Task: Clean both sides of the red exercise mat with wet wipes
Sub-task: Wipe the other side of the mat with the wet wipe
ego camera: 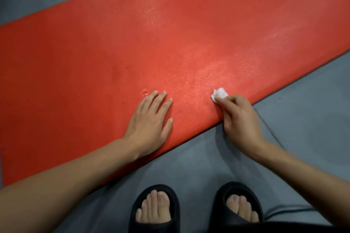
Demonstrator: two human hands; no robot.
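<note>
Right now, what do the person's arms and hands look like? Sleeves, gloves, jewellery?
Both forearms are bare up to the frame edge, no sleeves in view. Left hand and right hand are bare: no gloves, rings, watch or wristbands visible. Fingernails on the left hand are short and unpainted.

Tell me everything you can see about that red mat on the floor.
The red mat lies flat and unrolled on a grey floor, running diagonally across the view. It looks like foam with a fine grainy surface, shiny as if damp in patches, with a small nick. The left hand rests flat on it; the right hand holds a crumpled white wipe near its edge.
</note>
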